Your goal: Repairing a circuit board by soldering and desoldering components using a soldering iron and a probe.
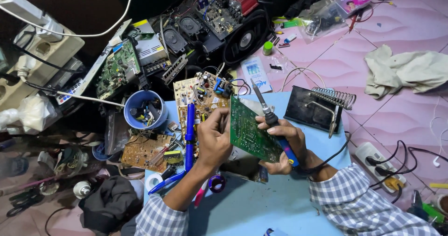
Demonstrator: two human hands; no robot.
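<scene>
Over the light blue worktop [261, 203] the left hand [212, 140] is closed on the left edge of a green circuit board [247, 131], holding it upright and tilted between both hands. The right hand [284, 145] is wrapped around the blue handle of a soldering iron [270, 119], whose tip points up and away past the board's top edge; its fingers also brace the board's right side. Just left of the left hand lies a blue desoldering pump [189, 135], resting over a tan circuit board [200, 93] crowded with parts, and a second brown board [147, 149] sits further left. A blue cup [144, 109] full of small parts stands behind these. To the right of the iron is a black stand with a coiled wire holder [322, 105], close to the right hand. Beyond it, on the pink tiled floor [401, 119], lie a crumpled pale cloth [406, 70] and a white power strip [380, 163] with plugs. Speakers and more electronics are heaped at the back, crowding the worktop's far edge.
</scene>
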